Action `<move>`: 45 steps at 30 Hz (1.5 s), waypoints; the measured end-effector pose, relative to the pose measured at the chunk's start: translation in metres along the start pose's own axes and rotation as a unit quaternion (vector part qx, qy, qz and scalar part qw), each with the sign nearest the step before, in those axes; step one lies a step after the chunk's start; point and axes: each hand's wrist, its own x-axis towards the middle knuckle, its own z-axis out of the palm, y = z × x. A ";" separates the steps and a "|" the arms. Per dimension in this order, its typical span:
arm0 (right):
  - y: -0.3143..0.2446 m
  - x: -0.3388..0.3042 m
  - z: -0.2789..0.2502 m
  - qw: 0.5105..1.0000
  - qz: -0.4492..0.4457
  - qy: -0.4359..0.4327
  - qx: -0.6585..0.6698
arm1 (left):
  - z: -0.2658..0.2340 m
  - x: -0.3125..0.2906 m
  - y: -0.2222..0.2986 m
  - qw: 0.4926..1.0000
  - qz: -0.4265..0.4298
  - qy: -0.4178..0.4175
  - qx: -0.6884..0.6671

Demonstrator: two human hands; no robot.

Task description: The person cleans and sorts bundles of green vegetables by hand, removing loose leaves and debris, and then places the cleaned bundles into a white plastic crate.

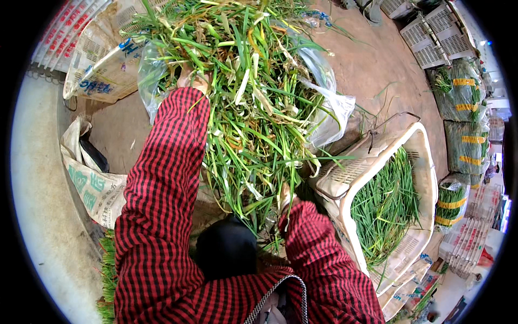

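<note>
A big loose heap of green leaf scraps (253,108), chive-like with pale and yellowed pieces, fills the upper middle. Clear plastic bag film (332,110) shows at both sides of it. My left hand (195,82) reaches into the heap's left side, its fingers hidden among the leaves. Near the heap's lower end is my right hand (286,197), largely covered by hanging leaves. Whether either hand grips leaves is not visible. Both sleeves are red and black checked. Just right of my right arm stands a pale plastic crate (426,178) with long green chives (386,208) inside.
A printed white woven sack (94,183) slumps at left beside a pale ledge (43,205). Other crates stand at upper left (105,70) and upper right (437,35). Yellow-banded wrapped green bundles (467,146) line the right. A dark rounded object (226,245) is below the heap.
</note>
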 end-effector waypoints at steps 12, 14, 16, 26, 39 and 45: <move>-0.049 0.130 0.002 0.989 -0.034 -0.099 0.106 | 0.191 -0.054 -0.018 0.571 -0.162 0.183 0.784; -0.043 0.122 0.015 0.990 -0.117 -0.068 0.037 | 0.251 -0.035 -0.024 0.461 -0.276 0.242 0.808; -0.034 0.118 0.010 0.950 0.070 -0.286 0.100 | 0.214 -0.025 -0.048 0.416 -0.352 0.191 0.816; -0.006 0.114 -0.174 0.908 -0.189 0.179 -0.329 | 0.185 -0.034 -0.081 0.370 -0.230 0.255 0.863; 0.021 0.108 -0.153 0.925 0.136 -0.107 -0.337 | 0.103 -0.062 -0.126 0.533 -0.191 0.243 0.787; 0.003 0.096 -0.207 0.788 0.096 0.172 0.583 | 0.143 -0.074 -0.130 0.599 -0.107 0.161 0.777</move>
